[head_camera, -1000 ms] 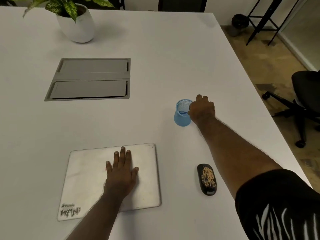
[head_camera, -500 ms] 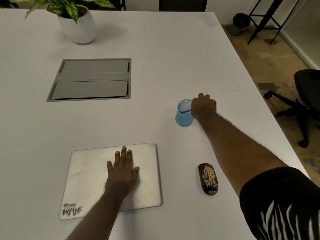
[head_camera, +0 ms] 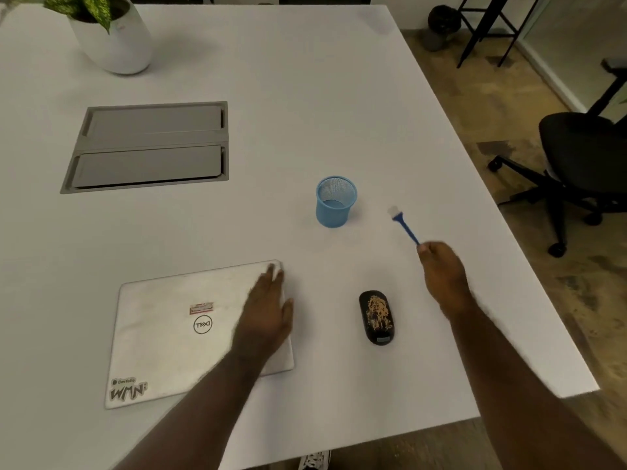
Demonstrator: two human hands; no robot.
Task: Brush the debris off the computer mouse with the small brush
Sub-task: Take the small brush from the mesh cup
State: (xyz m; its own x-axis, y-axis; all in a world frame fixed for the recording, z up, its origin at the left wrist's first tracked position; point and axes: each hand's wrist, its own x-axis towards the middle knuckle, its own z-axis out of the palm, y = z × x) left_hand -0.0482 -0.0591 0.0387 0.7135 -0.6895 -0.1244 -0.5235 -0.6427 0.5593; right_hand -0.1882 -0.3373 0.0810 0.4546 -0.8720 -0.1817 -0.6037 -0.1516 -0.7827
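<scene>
A black computer mouse (head_camera: 377,317) lies on the white table (head_camera: 305,96), its top covered with tan crumbly debris. My right hand (head_camera: 442,273) hovers just right of and beyond the mouse, shut on the blue handle of a small brush (head_camera: 403,225). The brush's white bristles point away from me, up and left. My left hand (head_camera: 268,310) is spread flat over the right part of a closed silver laptop (head_camera: 176,334), left of the mouse. The blue mesh cup (head_camera: 336,201) stands beyond the mouse with nothing visible in it.
A grey flap panel (head_camera: 149,147) is set into the table at the left. A white plant pot (head_camera: 112,39) stands at the far left. The table's right edge runs close to my right arm; a black office chair (head_camera: 583,157) stands on the floor beyond it.
My right hand has lifted the brush out of the blue cup and drawn back toward the mouse. My left hand slid right across the laptop lid.
</scene>
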